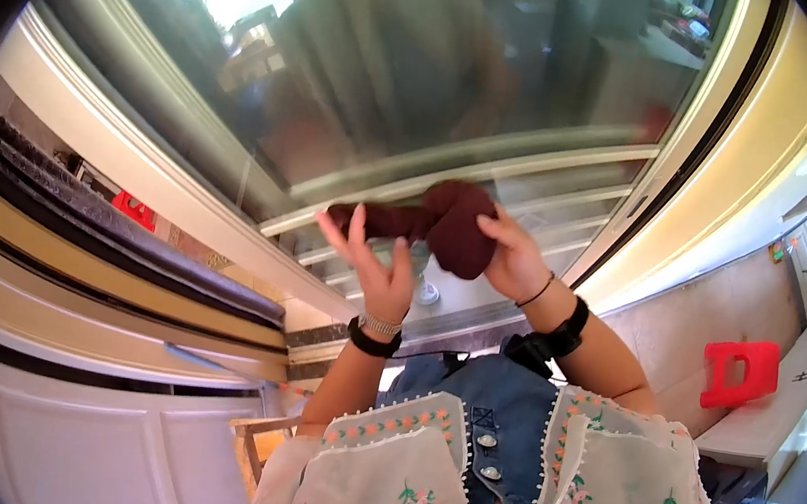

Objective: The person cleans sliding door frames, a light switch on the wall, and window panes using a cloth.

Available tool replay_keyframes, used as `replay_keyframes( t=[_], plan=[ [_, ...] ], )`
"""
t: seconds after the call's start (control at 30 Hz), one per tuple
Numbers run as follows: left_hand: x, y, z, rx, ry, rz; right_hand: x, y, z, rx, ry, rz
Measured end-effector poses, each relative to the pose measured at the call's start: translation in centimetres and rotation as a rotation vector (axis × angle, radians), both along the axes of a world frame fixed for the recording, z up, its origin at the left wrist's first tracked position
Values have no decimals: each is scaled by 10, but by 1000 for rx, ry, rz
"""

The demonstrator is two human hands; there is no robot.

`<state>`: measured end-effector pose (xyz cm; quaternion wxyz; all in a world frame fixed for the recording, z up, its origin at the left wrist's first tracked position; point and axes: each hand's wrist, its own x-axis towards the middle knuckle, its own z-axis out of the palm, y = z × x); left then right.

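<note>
A dark maroon cloth, bunched into a rounded wad with a narrower length trailing left, is up in front of a glass pane. My right hand is closed on the right side of the wad, thumb on top. At the trailing end, my left hand has its fingers spread and stretched out. The cloth passes behind these fingers and appears to touch them; I cannot make out a firm grip. Bands circle both wrists.
A framed glass panel with reflections stands close ahead, with pale rails along its lower part. A red plastic stool is on the right, by a white cabinet. White panelled doors and a wooden piece of furniture are at left.
</note>
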<state>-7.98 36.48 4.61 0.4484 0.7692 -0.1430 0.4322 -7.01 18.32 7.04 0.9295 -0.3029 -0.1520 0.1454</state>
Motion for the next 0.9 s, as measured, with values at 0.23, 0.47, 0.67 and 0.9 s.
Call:
replay_keyframes(
  t=[0.23,0.47,0.67,0.9],
  plan=[
    [5,1,-12,18,5,20,7,-10,-3,75,51,91],
    [18,-44,-10,146,-31,1,5,-60,-2,145,90,-6],
    [34,-111,11,273,-52,-94,8,-118,-8,215,70,-226],
    [57,-209,70,557,-195,-340,5,-211,19,221,20,-535]
  ],
)
